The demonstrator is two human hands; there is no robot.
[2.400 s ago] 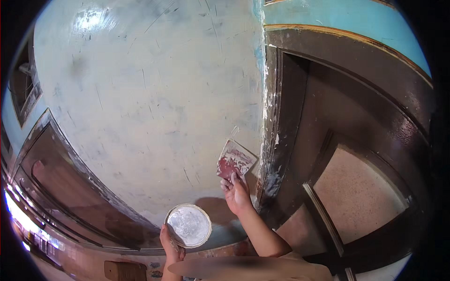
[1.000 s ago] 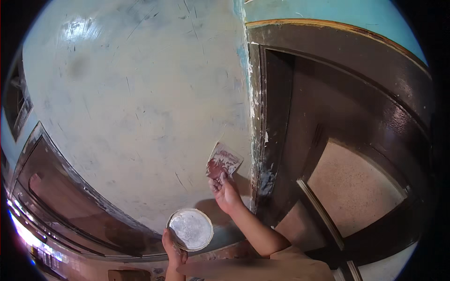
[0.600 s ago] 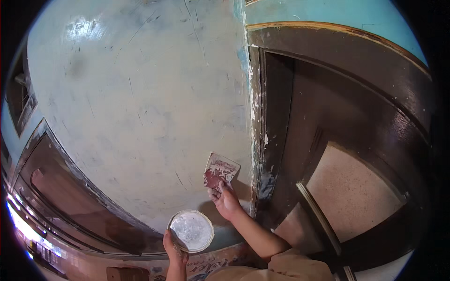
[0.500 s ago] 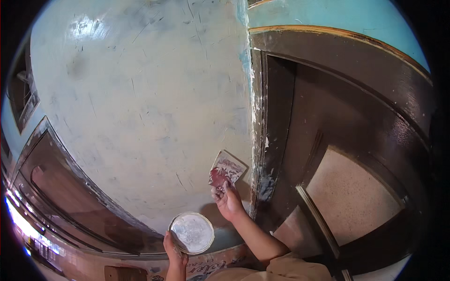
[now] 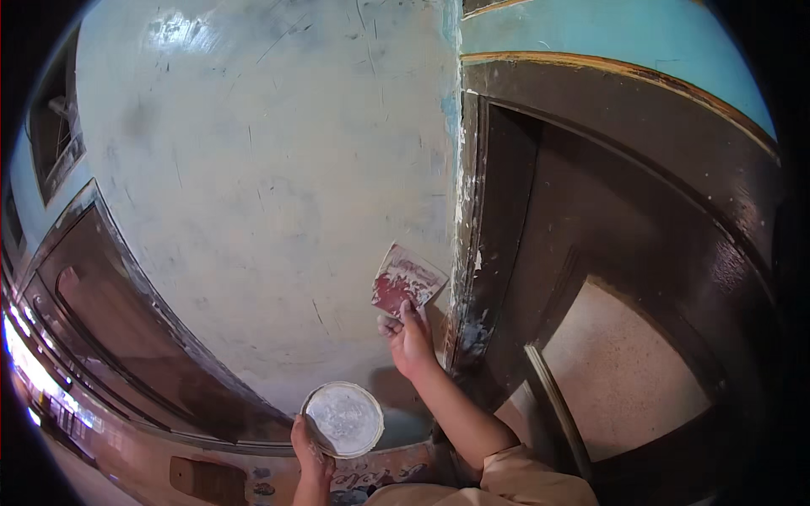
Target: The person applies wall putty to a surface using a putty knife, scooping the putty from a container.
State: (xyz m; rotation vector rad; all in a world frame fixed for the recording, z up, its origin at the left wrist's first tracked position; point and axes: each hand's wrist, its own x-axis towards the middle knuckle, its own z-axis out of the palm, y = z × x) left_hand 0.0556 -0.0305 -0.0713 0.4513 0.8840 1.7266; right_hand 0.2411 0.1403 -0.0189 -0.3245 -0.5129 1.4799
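My right hand (image 5: 411, 344) grips a flat, squarish putty spreader (image 5: 396, 291), red and smeared with whitish putty. Its thumb lies across the lower part of the blade. The spreader is at the right side of a pale, patchy wall (image 5: 253, 169), close to the door frame's edge; whether it touches the wall I cannot tell. Lower and to the left, my left hand (image 5: 310, 449) holds a round, shallow container (image 5: 344, 419) by its left rim. White, putty-like material covers its face. Part of the left hand's fingers is hidden behind the container.
A dark brown door frame (image 5: 474, 219) with chipped, white-spattered edging borders the wall on the right. Beyond it is a brown door (image 5: 591, 202). Another brown panelled door (image 5: 118, 312) stands at the left. A brown block-like object (image 5: 207, 479) is at the bottom left.
My right hand and the spreader have moved a little upward along the wall. The view has shifted slightly. My left hand still holds the container in nearly the same place.
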